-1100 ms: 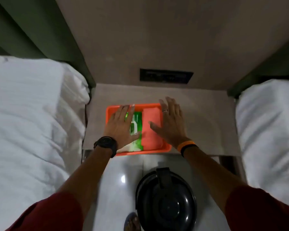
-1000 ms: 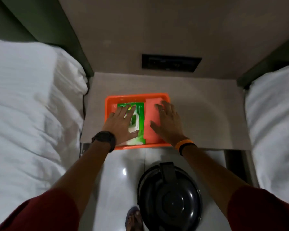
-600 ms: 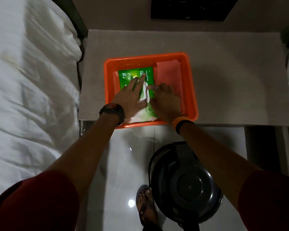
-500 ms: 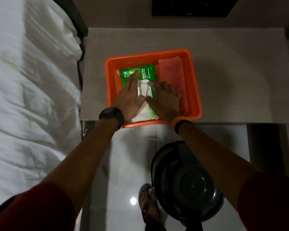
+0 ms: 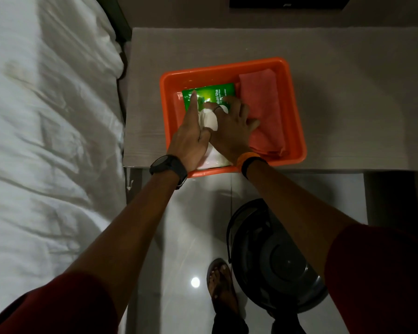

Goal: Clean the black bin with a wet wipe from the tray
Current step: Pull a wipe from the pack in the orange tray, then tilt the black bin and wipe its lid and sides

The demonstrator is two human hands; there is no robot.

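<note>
An orange tray (image 5: 223,66) sits at the front edge of a grey bedside table (image 5: 348,92). In it lie a green wet wipe pack (image 5: 212,92) on the left and a folded pink cloth (image 5: 263,109) on the right. My left hand (image 5: 191,138) presses down on the pack with its index finger stretched along it. My right hand (image 5: 229,131) is on the pack's middle, fingers pinching at a white flap (image 5: 210,120) that stands up from the opening. The black bin (image 5: 282,261), round with its lid closed, stands on the floor below the table, partly behind my right forearm.
A bed with white sheets (image 5: 46,116) fills the left side, close to the table. My sandalled foot (image 5: 221,283) is on the glossy tiled floor just left of the bin. A dark panel (image 5: 287,2) is set in the wall behind the table.
The camera has tilted down and closer. Both hands moved from resting over the tray onto the green pack. The right hand left the pink cloth and now works at the white flap.
</note>
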